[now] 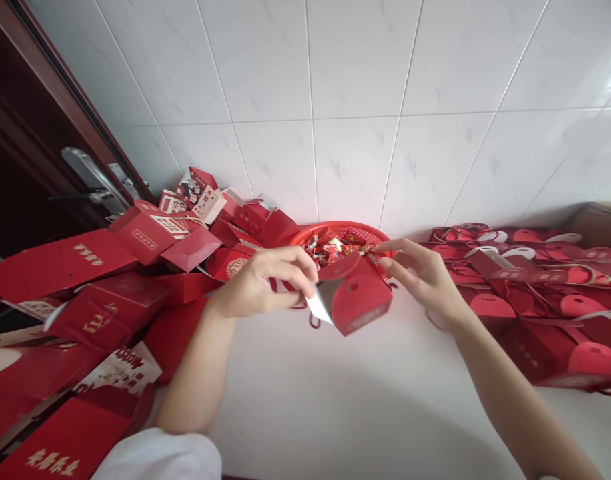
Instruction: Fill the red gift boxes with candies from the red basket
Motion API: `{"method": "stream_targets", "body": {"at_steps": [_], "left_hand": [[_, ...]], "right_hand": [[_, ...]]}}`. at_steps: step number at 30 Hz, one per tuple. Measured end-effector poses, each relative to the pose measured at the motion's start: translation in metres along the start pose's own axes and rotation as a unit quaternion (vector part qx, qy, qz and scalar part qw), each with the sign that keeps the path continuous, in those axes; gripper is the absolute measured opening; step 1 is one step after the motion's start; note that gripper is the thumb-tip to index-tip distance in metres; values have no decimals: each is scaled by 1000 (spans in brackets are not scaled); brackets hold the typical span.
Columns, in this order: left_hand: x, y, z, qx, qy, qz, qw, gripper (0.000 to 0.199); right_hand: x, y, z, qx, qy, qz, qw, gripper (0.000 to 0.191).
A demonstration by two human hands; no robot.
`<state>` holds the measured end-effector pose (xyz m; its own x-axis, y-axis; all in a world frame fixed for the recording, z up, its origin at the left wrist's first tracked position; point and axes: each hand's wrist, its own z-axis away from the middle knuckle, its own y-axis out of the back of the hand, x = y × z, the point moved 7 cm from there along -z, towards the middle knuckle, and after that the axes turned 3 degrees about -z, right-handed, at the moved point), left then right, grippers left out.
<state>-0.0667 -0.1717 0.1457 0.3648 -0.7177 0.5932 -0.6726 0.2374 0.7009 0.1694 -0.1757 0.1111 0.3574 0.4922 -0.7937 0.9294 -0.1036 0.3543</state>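
A small red gift box (361, 297) is held tilted above the white table, its rounded flap with a hole facing me. My left hand (265, 280) pinches the box's pale inner flap at its left side. At the box's far right edge, my right hand (418, 277) has thumb and index finger drawn together; what lies between them, if anything, is too small to make out. Just behind the box stands a red plastic basket (300, 235) of wrapped candies (327, 251), partly hidden by the box and my hands.
Many red boxes (110, 310) lie piled on the left, near a dark door with a metal handle (93, 177). Rows of red gift boxes with cord handles (535, 307) stand on the right. A tiled wall (355, 160) rises behind the white table (335, 393).
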Motion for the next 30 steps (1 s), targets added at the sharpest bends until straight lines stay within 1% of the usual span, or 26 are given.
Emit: {"method": "stream_targets", "body": {"at_steps": [3, 5, 7, 9, 12, 13, 14, 16, 18, 20, 22, 23, 24, 26, 27, 30], "left_hand": [[2, -36, 0, -80, -42, 32, 995, 16], [-3, -56, 0, -114, -59, 48, 990, 17], [-12, -72, 0, -133, -68, 59, 987, 20], [-23, -86, 1, -145, -63, 56, 986, 22], [-39, -100, 3, -161, -34, 33, 986, 22], [-43, -102, 4, -165, -23, 24, 986, 22], [-45, -103, 5, -168, -14, 13, 986, 23], [-48, -103, 6, -173, 1, -11, 985, 26], [-48, -100, 7, -181, 13, -26, 983, 26], [-48, -100, 9, -201, 24, -27, 979, 19], [-48, -102, 10, -227, 42, -14, 973, 4], [-49, -103, 11, -235, 55, -9, 970, 9], [-50, -105, 11, -240, 69, -7, 968, 20], [-54, -107, 11, -238, 96, -18, 966, 35], [-54, -108, 11, -234, 107, -29, 966, 36], [-54, -109, 11, -222, 123, -62, 965, 21]], "right_hand": [[2, -17, 7, -47, 6, 17, 999, 25], [7, -25, 15, -85, 12, 38, 996, 25], [14, -33, 24, -122, 10, 61, 991, 29], [24, -41, 35, -158, 0, 83, 984, 28], [36, -52, 50, -198, -14, 121, 973, 14], [39, -54, 54, -202, -14, 135, 970, 8], [41, -56, 57, -201, -13, 146, 969, 7], [42, -57, 61, -196, -12, 152, 969, 16], [41, -57, 63, -189, -17, 131, 973, 17], [39, -56, 65, -186, -21, 94, 978, 11], [36, -55, 68, -183, -12, 67, 981, 11], [35, -54, 70, -183, -1, 61, 981, 12], [33, -54, 72, -180, 14, 58, 982, 13], [32, -54, 77, -174, 43, 60, 982, 15], [32, -55, 80, -171, 55, 63, 982, 17], [34, -54, 88, -157, 77, 82, 981, 20]]}}
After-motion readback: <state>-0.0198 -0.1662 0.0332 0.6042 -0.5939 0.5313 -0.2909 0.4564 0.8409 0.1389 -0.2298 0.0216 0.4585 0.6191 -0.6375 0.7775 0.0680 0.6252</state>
